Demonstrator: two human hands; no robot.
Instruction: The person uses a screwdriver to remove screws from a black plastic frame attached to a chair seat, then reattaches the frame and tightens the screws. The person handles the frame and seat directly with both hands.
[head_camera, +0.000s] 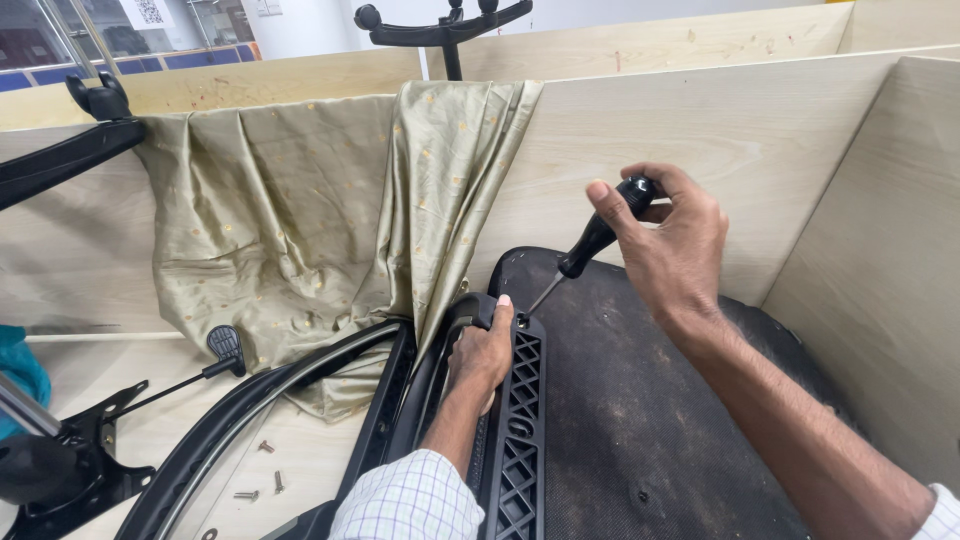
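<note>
My right hand (668, 245) grips the black handle of a screwdriver (597, 238), whose thin shaft slants down-left to the top of a black lattice plastic bracket (522, 420). My left hand (484, 350) wraps around a curved black armrest bar (470, 308) right beside the screwdriver tip. The bracket lies along the left edge of an upturned black chair seat (640, 400) with a dusty fabric underside.
An olive-gold cloth (300, 220) hangs over the wooden partition (700, 120). A curved black frame (250, 420), a chair mechanism with a lever (70, 450) and a few loose screws (262, 470) lie at left. A wooden side wall (880, 260) closes the right.
</note>
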